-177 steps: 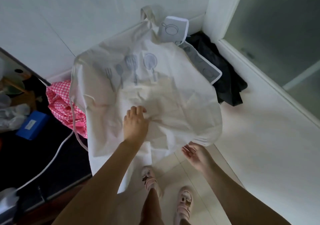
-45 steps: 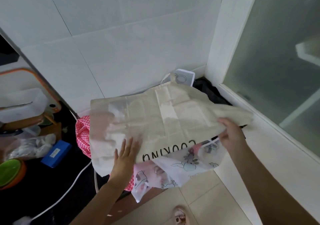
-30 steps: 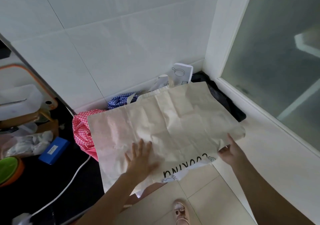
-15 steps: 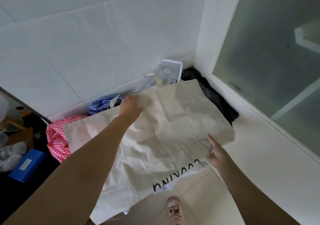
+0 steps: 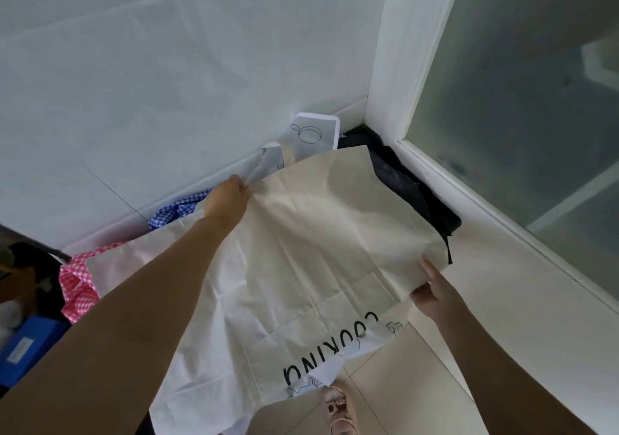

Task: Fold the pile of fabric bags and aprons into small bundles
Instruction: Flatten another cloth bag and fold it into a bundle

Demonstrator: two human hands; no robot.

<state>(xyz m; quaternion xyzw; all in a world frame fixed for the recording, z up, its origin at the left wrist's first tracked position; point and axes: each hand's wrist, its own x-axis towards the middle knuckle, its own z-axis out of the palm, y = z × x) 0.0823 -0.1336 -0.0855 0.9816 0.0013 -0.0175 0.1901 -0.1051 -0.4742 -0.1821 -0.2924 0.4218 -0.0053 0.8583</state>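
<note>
Head view, looking down into a corner between a white tiled wall point(image 5: 167, 83) and a frosted glass panel point(image 5: 519, 99).

Surroundings: a cream fabric bag point(image 5: 318, 267) printed "COOKING" lies spread flat over the pile and hides most of it. Showing past its edges:
- pink checked cloth point(image 5: 77, 284), at the left
- blue checked cloth point(image 5: 174, 210), at the far left edge, against the wall
- black cloth point(image 5: 408, 183), at the right, in the corner
- white piece with a pan drawing point(image 5: 315, 131), propped against the wall behind the bag
- white printed cloth point(image 5: 335, 372), peeking out under the near edge

A blue box point(image 5: 23, 347) sits at the far left, apart from the pile. Floor tiles point(image 5: 402, 384) and a sandalled foot point(image 5: 338, 408) show below the bag's near edge, which overhangs them.

Hands: the left arm reaches across the bag. The left hand point(image 5: 227, 200) has its fingers curled and pinches the bag's far edge, near the handle strap point(image 5: 288, 155). The right hand point(image 5: 432, 290) holds the bag's right edge near the lower corner, one finger on top of the cloth and the rest going under it.

Containers: the bag is flat and creased; its opening is not visible, so I cannot tell what it holds. The blue box's contents are not visible either.
</note>
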